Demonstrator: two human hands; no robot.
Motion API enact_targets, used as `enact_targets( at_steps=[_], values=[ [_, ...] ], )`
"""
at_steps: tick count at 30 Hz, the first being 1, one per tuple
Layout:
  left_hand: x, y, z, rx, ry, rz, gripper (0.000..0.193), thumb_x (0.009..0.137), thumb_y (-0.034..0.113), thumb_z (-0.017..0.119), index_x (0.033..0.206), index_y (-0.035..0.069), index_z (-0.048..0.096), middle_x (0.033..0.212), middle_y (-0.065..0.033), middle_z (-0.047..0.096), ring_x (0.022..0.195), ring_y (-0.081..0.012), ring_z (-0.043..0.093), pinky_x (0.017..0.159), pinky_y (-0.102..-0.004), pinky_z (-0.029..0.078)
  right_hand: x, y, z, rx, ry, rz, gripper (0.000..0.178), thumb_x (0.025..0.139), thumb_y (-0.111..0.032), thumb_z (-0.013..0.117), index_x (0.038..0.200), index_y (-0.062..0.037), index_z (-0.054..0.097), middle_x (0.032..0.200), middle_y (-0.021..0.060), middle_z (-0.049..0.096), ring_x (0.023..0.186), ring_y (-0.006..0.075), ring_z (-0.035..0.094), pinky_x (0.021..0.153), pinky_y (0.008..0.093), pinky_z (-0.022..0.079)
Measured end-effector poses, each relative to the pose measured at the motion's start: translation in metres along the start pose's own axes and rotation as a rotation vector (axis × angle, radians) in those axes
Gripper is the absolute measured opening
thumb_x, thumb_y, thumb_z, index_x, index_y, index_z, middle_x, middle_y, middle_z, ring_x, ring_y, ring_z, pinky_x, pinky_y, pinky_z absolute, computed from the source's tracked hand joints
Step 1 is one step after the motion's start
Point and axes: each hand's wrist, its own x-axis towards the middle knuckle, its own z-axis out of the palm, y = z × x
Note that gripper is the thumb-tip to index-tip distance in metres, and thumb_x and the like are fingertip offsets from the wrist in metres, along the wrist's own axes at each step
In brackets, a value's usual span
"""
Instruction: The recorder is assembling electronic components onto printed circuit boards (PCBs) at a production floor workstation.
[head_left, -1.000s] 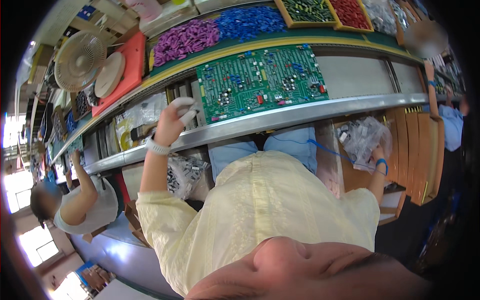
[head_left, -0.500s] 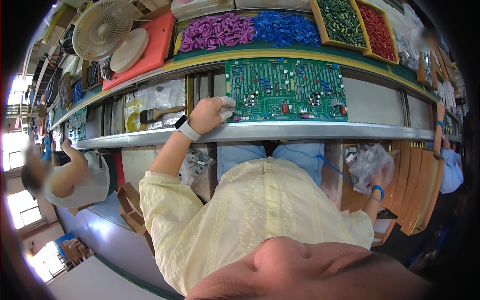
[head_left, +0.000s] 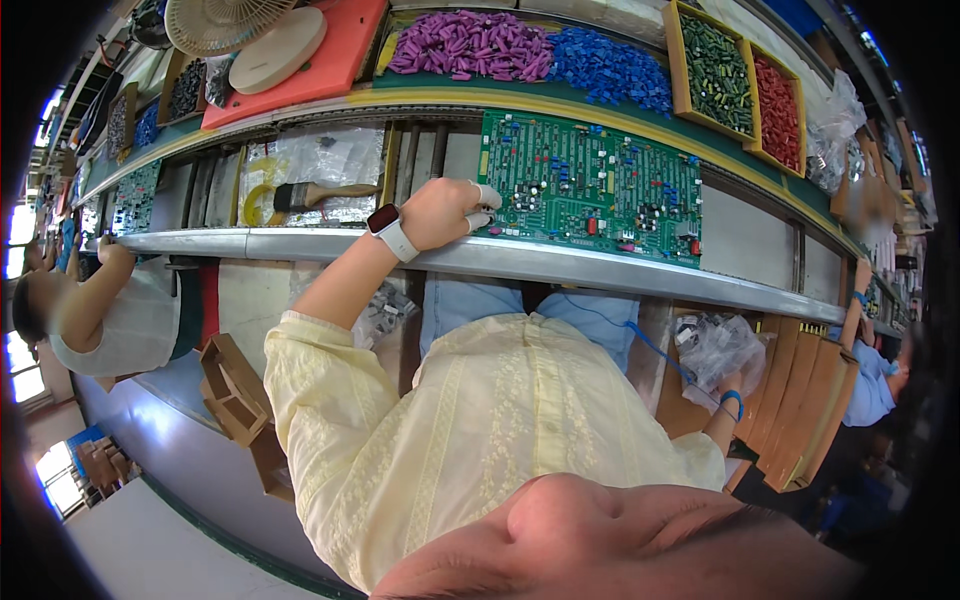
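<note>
A green circuit board point(head_left: 590, 185) crowded with small parts lies across the metal rail of the bench. My left hand point(head_left: 447, 214), with white covers on its fingertips, is curled at the board's near left corner. Its thumb and fingers are bent together beside a small purple part point(head_left: 493, 231); whatever they pinch is too small to make out. Low on the right, my right hand point(head_left: 731, 386) reaches into a clear plastic bag point(head_left: 718, 345) of grey and white parts. The bag hides its fingers.
Behind the rail lie heaps of purple parts point(head_left: 470, 45) and blue parts point(head_left: 610, 68), beside trays of green parts point(head_left: 715, 80) and red parts point(head_left: 777, 115). A brush point(head_left: 325, 195) lies left of the board. A fan point(head_left: 222, 20) stands back left. Co-workers sit at both sides.
The whole view has turned slightly, so the bench now slopes down to the right. My left hand stays at the board's corner, and my right hand remains at the bag.
</note>
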Motion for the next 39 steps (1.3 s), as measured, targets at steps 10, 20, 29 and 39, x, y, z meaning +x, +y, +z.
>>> enact_targets(
  at_steps=[10, 20, 29, 39],
  values=[
    [0.003, 0.002, 0.004, 0.175, -0.062, 0.094, 0.019, 0.074, 0.015, 0.061, 0.093, 0.013, 0.063, 0.083, -0.0111, 0.063, 0.076, -0.0286, 0.060, 0.065, -0.0388, 0.048, -0.038, 0.010, -0.059, 0.982, -0.192, 0.543, 0.015, 0.072, -0.010, 0.053, 0.082, 0.0018, 0.055, 0.058, 0.0095, 0.053, 0.049, 0.0199, 0.055, 0.035, 0.0339, 0.038],
    [0.010, -0.001, 0.008, 0.136, -0.052, 0.115, 0.016, 0.075, 0.013, 0.060, 0.091, 0.009, 0.063, 0.083, -0.0130, 0.062, 0.073, -0.0305, 0.060, 0.065, -0.0386, 0.049, -0.076, -0.051, -0.117, 2.003, -0.300, 0.155, 0.020, 0.079, -0.014, 0.057, 0.099, -0.0074, 0.056, 0.091, 0.0036, 0.059, 0.078, 0.0169, 0.057, 0.071, 0.0290, 0.048],
    [0.010, -0.008, 0.016, 0.150, -0.018, 0.134, 0.015, 0.075, 0.013, 0.060, 0.090, 0.010, 0.062, 0.080, -0.0124, 0.062, 0.072, -0.0301, 0.060, 0.065, -0.0390, 0.048, -0.083, -0.371, -0.274, 1.179, -0.301, -0.689, 0.044, 0.074, -0.008, 0.066, 0.115, -0.0068, 0.049, 0.092, 0.0049, 0.057, 0.085, 0.0140, 0.055, 0.074, 0.0291, 0.045],
    [0.012, -0.004, 0.014, 0.187, -0.055, 0.082, 0.019, 0.074, 0.013, 0.063, 0.092, 0.009, 0.062, 0.078, -0.0113, 0.063, 0.072, -0.0282, 0.060, 0.064, -0.0366, 0.048, -0.095, -0.529, -0.264, 0.347, -0.088, -1.291, 0.043, 0.074, -0.006, 0.062, 0.115, -0.0072, 0.051, 0.099, 0.0136, 0.054, 0.091, 0.0311, 0.054, 0.079, 0.0392, 0.045]
  ],
)
